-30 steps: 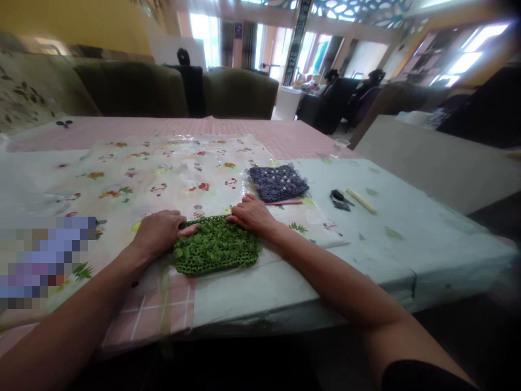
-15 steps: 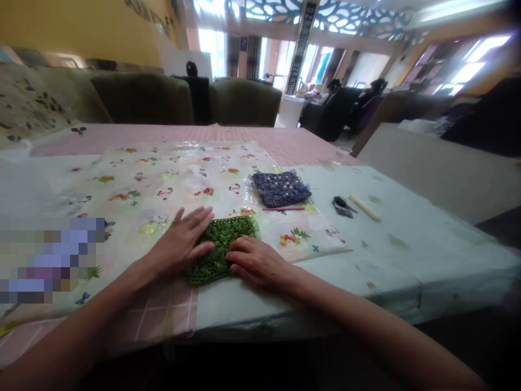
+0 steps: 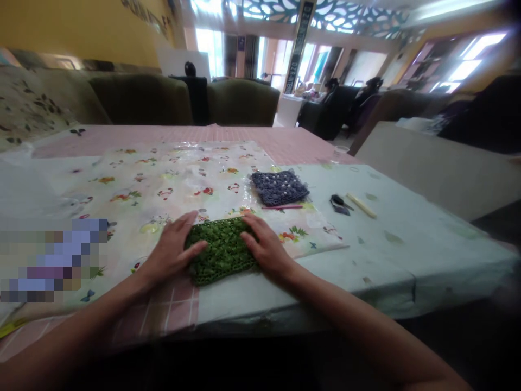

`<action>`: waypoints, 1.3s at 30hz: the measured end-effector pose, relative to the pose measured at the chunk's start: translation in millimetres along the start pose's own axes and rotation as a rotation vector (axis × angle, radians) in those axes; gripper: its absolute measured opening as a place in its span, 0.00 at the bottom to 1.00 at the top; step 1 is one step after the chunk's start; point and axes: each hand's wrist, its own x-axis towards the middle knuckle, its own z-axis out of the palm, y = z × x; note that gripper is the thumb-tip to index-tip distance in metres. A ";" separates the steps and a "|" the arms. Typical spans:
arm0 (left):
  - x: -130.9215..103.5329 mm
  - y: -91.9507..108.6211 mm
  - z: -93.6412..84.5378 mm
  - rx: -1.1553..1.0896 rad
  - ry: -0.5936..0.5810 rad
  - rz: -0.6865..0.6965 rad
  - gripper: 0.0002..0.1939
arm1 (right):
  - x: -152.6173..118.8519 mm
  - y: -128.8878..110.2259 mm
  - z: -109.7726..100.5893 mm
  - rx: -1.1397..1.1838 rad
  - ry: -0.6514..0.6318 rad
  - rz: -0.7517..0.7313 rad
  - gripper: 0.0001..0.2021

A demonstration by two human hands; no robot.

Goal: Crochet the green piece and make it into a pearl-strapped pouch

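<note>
A green crocheted piece (image 3: 223, 250), roughly rectangular with a leafy texture, lies flat near the table's front edge. At its left edge rests my left hand (image 3: 179, 244), fingers stretched out and thumb lying over the piece. My right hand (image 3: 266, 247) touches the right edge, its fingers also extended and the thumb apart from them. Beyond the green piece is a purple-grey crocheted piece (image 3: 280, 187) dotted with white beads. A thin pink stick (image 3: 281, 207), perhaps a crochet hook, lies just in front of that one.
Small dark-handled scissors (image 3: 340, 204) and a pale yellow stick (image 3: 361, 206) lie on the right of the table. A patterned plastic cover (image 3: 183, 174) spreads under the work. A clear cup (image 3: 340, 152) stands at the back right. Chairs (image 3: 244, 103) line the far side.
My right hand has shifted right from the middle of the green piece to its right edge, its fingers opening out. My left hand has moved slightly left, uncovering more of the piece.
</note>
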 end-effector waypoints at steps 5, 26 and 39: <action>-19.7 -10.1 -20.9 0.009 -0.030 -0.267 0.33 | 7.9 11.1 -8.5 0.110 0.185 0.337 0.19; 169.3 46.4 15.3 -1.134 0.233 -0.474 0.22 | 124.7 76.6 -67.6 0.225 0.583 0.231 0.21; 192.3 88.9 78.0 -0.338 0.128 0.082 0.28 | 81.4 166.4 -126.0 -0.205 0.582 0.445 0.21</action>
